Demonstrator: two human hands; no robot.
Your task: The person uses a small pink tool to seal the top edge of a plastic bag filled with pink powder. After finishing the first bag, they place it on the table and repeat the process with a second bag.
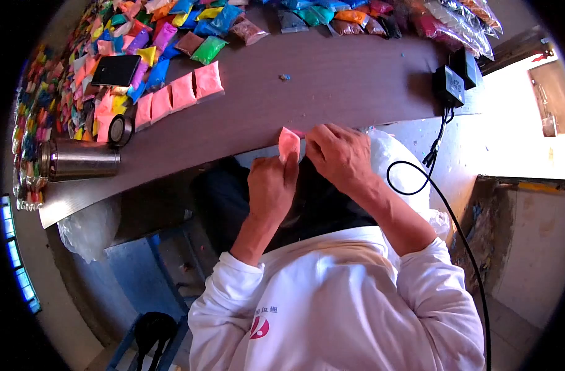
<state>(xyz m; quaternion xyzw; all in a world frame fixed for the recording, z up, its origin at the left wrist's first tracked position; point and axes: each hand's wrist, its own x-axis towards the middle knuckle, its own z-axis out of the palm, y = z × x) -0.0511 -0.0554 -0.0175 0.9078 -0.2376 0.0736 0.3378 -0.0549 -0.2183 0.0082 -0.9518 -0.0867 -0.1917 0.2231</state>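
A small clear packet of pink powder or clay is pinched upright in my left hand, at the front edge of the table. Close beside it, on the right, my right hand is closed, its fingertips bent down near the packet's side. Whatever those fingertips hold is hidden. Beyond my left hand, several like pink packets lie in a slanted row on the dark table.
Heaps of coloured packets cover the far left. A black phone lies on them, near a steel flask and a round lid. A black power adapter stands right, its cable looping down beside my right arm.
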